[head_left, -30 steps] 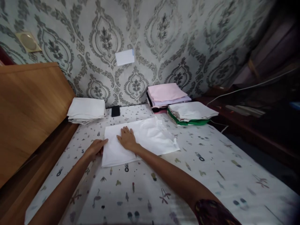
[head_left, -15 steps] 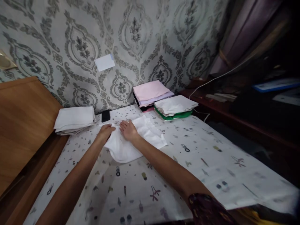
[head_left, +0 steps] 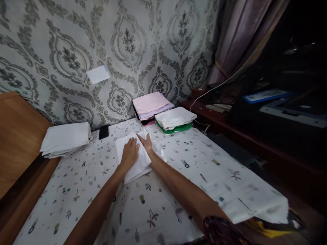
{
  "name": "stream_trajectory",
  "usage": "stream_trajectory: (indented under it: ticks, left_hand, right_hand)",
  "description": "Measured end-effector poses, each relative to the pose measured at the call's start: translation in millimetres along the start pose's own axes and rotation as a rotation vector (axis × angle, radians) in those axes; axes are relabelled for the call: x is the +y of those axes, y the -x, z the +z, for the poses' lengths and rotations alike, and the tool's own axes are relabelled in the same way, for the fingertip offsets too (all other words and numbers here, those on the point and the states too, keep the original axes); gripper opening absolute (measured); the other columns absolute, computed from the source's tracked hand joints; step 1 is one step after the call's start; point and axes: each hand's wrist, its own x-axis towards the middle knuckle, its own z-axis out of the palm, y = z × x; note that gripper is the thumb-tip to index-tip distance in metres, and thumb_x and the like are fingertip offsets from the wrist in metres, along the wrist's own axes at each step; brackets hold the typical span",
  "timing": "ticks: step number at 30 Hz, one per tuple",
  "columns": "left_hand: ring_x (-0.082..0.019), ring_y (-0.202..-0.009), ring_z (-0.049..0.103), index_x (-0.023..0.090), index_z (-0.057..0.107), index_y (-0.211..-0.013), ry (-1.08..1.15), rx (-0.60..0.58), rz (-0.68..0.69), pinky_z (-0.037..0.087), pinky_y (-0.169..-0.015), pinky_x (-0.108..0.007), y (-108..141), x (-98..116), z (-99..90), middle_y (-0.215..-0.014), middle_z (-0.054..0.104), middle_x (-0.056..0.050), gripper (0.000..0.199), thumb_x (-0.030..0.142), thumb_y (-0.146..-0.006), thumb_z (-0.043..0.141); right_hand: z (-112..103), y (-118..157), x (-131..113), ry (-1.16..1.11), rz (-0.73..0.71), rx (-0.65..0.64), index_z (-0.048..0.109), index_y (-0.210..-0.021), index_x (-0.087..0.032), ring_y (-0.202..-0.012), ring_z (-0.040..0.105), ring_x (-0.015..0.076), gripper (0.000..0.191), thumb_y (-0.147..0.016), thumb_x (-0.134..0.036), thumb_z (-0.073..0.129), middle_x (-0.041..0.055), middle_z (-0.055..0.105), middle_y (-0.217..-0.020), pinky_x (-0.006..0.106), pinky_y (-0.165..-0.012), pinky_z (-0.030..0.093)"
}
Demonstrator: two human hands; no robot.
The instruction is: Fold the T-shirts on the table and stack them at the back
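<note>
A white cloth [head_left: 133, 172], partly folded over, lies on the printed sheet in front of me. My left hand [head_left: 129, 153] rests flat on the folded layer, fingers stretched out. Beside it, my right hand [head_left: 147, 145] lies along the fold's right edge with its thumb raised and apart from the fingers. Part of its palm side is hidden against the cloth. To the right of that hand, a looser, crumpled part of the cloth shows.
A stack of folded white cloths [head_left: 66, 137] and a black phone [head_left: 104, 131] lie at left. Toward the back are a pink-topped stack [head_left: 152, 102] and a white-and-green stack [head_left: 175, 117]. A wooden board [head_left: 20, 136] borders the left; a white cable [head_left: 217, 89] runs at right.
The cloth's left part has been folded over to the right. My left hand has gone from gripping its edge to lying flat on top. The view has turned slightly right.
</note>
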Motion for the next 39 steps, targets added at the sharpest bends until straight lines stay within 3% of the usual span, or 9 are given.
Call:
stream_trajectory:
  ticks: [9, 16, 20, 25, 28, 31, 33, 36, 39]
  left_hand:
    - [-0.025, -0.152, 0.025, 0.013, 0.042, -0.150, 0.078, -0.081, 0.001, 0.023, -0.122, -0.050, -21.0, 42.4, 22.6, -0.162, 0.032, -0.016, 0.056, 0.040, -0.103, 0.025]
    - [-0.025, -0.152, 0.025, 0.015, 0.041, -0.150, 0.099, -0.115, 0.023, 0.022, -0.122, -0.050, -24.0, 46.2, 33.7, -0.162, 0.033, -0.014, 0.057, 0.042, -0.104, 0.022]
    - [-0.025, -0.152, 0.024, 0.014, 0.038, -0.151, 0.059, -0.160, 0.021, 0.022, -0.121, -0.051, -24.5, 47.0, 32.8, -0.162, 0.031, -0.016, 0.058, 0.041, -0.104, 0.022]
    - [-0.028, -0.152, 0.025, 0.011, 0.039, -0.150, -0.068, -0.199, 0.087, 0.020, -0.121, -0.056, -20.2, 52.8, 37.7, -0.161, 0.034, -0.018, 0.056, 0.041, -0.102, 0.033]
    - [-0.030, -0.147, 0.036, 0.011, 0.047, -0.143, -0.038, -0.173, 0.141, 0.026, -0.118, -0.056, -21.4, 48.3, 38.7, -0.155, 0.044, -0.019, 0.050, 0.036, -0.101, 0.039]
    - [-0.026, -0.125, 0.059, 0.014, 0.060, -0.126, 0.097, -0.107, 0.146, 0.043, -0.108, -0.045, -33.9, 29.3, 27.5, -0.132, 0.066, -0.016, 0.037, 0.023, -0.097, 0.039]
    - [-0.023, -0.113, 0.065, 0.014, 0.064, -0.117, 0.136, -0.050, 0.115, 0.048, -0.103, -0.040, -47.7, 11.6, 15.3, -0.119, 0.071, -0.013, 0.036, 0.015, -0.093, 0.037]
    - [-0.021, -0.115, 0.064, 0.016, 0.066, -0.116, 0.150, -0.010, 0.126, 0.046, -0.106, -0.038, -68.8, -10.0, 5.2, -0.122, 0.070, -0.010, 0.038, 0.015, -0.093, 0.036]
    - [-0.022, -0.128, 0.056, 0.019, 0.064, -0.124, 0.157, -0.122, 0.203, 0.039, -0.113, -0.040, -81.6, -16.2, 16.1, -0.136, 0.064, -0.009, 0.038, 0.026, -0.097, 0.038]
  right_hand:
    - [-37.3, 7.5, -33.9, -0.233, 0.003, 0.115, 0.050, -0.139, -0.013, -0.110, 0.067, 0.0297, 0.086, -0.095, -0.067, -0.001, 0.0176, 0.070, -0.120, 0.053, -0.102, 0.047]
    - [-54.3, 4.2, -32.5, -0.148, -0.022, 0.106, 0.053, -0.136, -0.017, -0.110, 0.066, 0.0303, 0.087, -0.090, -0.075, 0.007, 0.0164, 0.067, -0.125, 0.052, -0.099, 0.050]
    - [-58.5, 5.8, -36.6, -0.052, -0.077, 0.192, 0.057, -0.128, -0.019, -0.117, 0.064, 0.0281, 0.077, -0.094, -0.066, 0.006, 0.0151, 0.067, -0.126, 0.052, -0.105, 0.046]
    - [-61.2, 11.9, -49.0, 0.309, -0.261, 0.342, 0.063, -0.120, -0.022, -0.129, 0.055, 0.0232, 0.048, -0.095, -0.052, 0.035, 0.0107, 0.064, -0.131, 0.047, -0.114, 0.038]
    - [-51.7, 16.1, -56.3, 0.521, -0.334, 0.321, 0.067, -0.114, -0.022, -0.128, 0.055, 0.0223, 0.031, -0.088, -0.032, 0.053, 0.0069, 0.066, -0.130, 0.043, -0.116, 0.035]
    - [-34.9, 21.9, -57.7, 0.716, -0.338, 0.247, 0.069, -0.115, -0.018, -0.129, 0.055, 0.0223, 0.034, -0.085, -0.016, 0.053, 0.0085, 0.066, -0.131, 0.040, -0.117, 0.033]
    - [-24.9, 28.3, -53.9, 0.818, -0.324, 0.215, 0.067, -0.121, -0.013, -0.133, 0.052, 0.0230, 0.040, -0.086, -0.010, 0.049, 0.0123, 0.063, -0.136, 0.040, -0.119, 0.030]
    - [-17.6, 41.2, -43.6, 1.107, -0.283, 0.177, 0.057, -0.136, -0.006, -0.143, 0.040, 0.0243, 0.047, -0.091, -0.010, 0.044, 0.0187, 0.050, -0.149, 0.040, -0.122, 0.023]
    - [-17.2, 52.9, -35.0, 1.432, -0.229, 0.149, 0.048, -0.143, -0.001, -0.149, 0.029, 0.0262, 0.050, -0.096, -0.015, 0.042, 0.0228, 0.039, -0.156, 0.042, -0.123, 0.018]
